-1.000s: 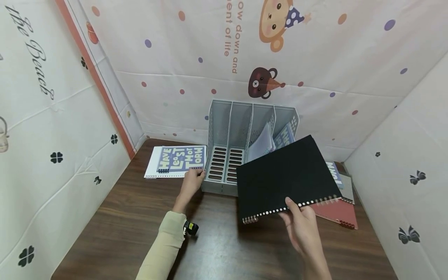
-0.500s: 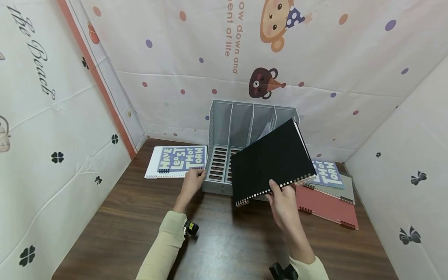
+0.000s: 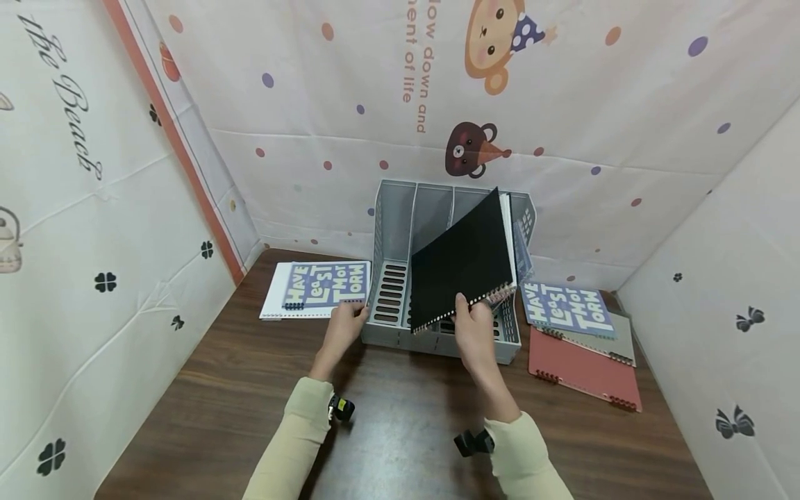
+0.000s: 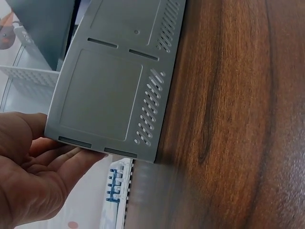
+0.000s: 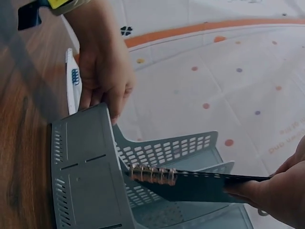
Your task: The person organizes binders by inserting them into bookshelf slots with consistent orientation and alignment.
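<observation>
A grey file rack (image 3: 392,222) with several upright compartments stands against the back wall. My left hand (image 3: 342,332) grips its front left corner, thumb on the upper edge; the left wrist view shows that hand (image 4: 45,174) at the end of the rack's front panel (image 4: 102,95). My right hand (image 3: 473,339) pinches the coil-bound edge of a black spiral notebook (image 3: 462,260), thumb on the cover. The notebook is tilted over the rack and hides its middle compartments. In the right wrist view the notebook's coil end (image 5: 152,174) is at the rack's compartments, behind the front panel.
A blue lettered notebook (image 3: 328,283) lies on a white one (image 3: 273,305) left of the rack. At right lie another blue lettered notebook (image 3: 569,310), a grey one (image 3: 621,335) and a red one (image 3: 587,368). A bluish notebook (image 3: 522,255) stands in the rack's right compartment.
My right hand has carried the black notebook left and up to the rack, turning it more upright, uncovering the notebooks at right. My left hand has stayed at the rack's corner.
</observation>
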The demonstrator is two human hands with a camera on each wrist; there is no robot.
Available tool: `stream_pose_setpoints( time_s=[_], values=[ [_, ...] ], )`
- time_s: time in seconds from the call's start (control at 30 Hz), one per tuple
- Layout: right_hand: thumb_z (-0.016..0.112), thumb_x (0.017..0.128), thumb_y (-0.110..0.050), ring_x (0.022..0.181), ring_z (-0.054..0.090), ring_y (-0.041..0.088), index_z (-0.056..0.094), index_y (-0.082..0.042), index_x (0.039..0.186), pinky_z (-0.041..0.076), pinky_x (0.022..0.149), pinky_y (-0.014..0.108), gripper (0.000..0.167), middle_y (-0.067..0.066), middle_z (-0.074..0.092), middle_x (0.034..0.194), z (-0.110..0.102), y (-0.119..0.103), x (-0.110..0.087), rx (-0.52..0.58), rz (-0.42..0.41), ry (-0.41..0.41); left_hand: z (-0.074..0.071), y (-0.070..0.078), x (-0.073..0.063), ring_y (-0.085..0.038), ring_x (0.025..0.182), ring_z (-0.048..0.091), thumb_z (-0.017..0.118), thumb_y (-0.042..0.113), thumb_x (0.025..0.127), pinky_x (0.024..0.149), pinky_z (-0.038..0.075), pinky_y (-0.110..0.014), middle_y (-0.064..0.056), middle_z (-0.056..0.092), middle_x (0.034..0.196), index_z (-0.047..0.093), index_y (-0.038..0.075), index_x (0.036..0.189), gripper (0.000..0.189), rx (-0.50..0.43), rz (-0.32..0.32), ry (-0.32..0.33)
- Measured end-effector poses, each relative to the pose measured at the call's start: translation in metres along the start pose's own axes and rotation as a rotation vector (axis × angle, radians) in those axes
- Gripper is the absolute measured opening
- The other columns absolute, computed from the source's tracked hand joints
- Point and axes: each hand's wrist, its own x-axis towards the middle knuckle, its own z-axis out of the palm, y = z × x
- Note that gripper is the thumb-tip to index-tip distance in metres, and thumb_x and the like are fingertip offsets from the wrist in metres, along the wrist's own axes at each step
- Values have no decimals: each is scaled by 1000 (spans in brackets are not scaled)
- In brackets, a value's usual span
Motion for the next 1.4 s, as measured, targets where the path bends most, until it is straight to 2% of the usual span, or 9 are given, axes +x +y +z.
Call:
stream_pose_setpoints(
  time_s=[0.17, 0.37, 0.47, 0.73, 0.93, 1.03, 1.1, 1.17, 1.4],
  values=[
    [42, 109, -19, 44, 24, 9, 43, -11, 77, 27, 47, 29, 33, -5, 27, 54, 12, 1, 14, -217, -67, 48, 0, -1, 1, -14, 55, 38, 62, 9, 99, 53, 33, -28, 3, 40, 55, 53, 10, 65, 36, -4, -5, -5],
    [40, 109, -17, 42, 24, 13, 33, -15, 59, 25, 45, 30, 51, -5, 26, 49, 27, 6, 26, -317, -109, 41, 0, -2, 1, -14, 55, 38, 61, 9, 99, 54, 33, -28, 2, 40, 55, 54, 8, 65, 35, -5, -6, -11],
    [38, 110, -17, 42, 23, 13, 32, -16, 58, 25, 45, 29, 52, -4, 24, 49, 33, 12, 33, -355, -127, 26, 1, -1, 1, -14, 56, 39, 61, 9, 100, 54, 34, -28, 2, 43, 56, 62, 2, 71, 29, -14, -2, -17],
    [34, 111, -17, 39, 22, 11, 42, -11, 75, 23, 40, 28, 37, -5, 27, 48, 45, 29, 49, -346, -130, -41, -1, 2, 1, -15, 59, 45, 62, 9, 99, 56, 37, -28, 1, 52, 62, 75, -3, 92, 19, -9, -29, -13],
    [33, 111, -16, 40, 22, 12, 48, -2, 86, 24, 42, 29, 32, -4, 27, 50, 52, 35, 61, -347, -120, -48, -2, 2, 1, -16, 59, 44, 61, 9, 100, 55, 37, -28, 0, 51, 61, 75, -4, 94, 20, -13, -41, -25],
    [33, 111, -15, 40, 22, 12, 53, 10, 119, 25, 42, 29, 34, -4, 29, 51, 55, 39, 65, -345, -124, -44, -2, 2, 1, -15, 59, 44, 61, 9, 100, 55, 37, -28, 0, 50, 61, 75, -4, 94, 20, -17, -39, -22],
    [32, 111, -14, 40, 22, 11, 40, 13, 143, 25, 41, 28, 43, -3, 30, 51, 56, 42, 68, -342, -123, -46, -1, 2, 1, -15, 58, 44, 61, 9, 100, 54, 36, -28, 0, 50, 61, 74, -4, 93, 20, -12, -35, -20],
    [33, 110, -13, 40, 23, 11, 27, 12, 153, 25, 41, 28, 49, -3, 31, 50, 57, 45, 69, -333, -117, -43, -1, 1, 1, -15, 58, 43, 61, 9, 100, 54, 36, -28, 1, 49, 60, 73, -4, 89, 21, -8, -29, -20],
    [34, 110, -13, 40, 25, 12, 45, 12, 136, 25, 41, 29, 38, -2, 32, 52, 59, 52, 74, -318, -109, -37, -1, 2, 1, -14, 58, 43, 62, 10, 100, 55, 36, -28, 2, 48, 60, 75, -3, 91, 20, -14, -39, -20]
  ],
)
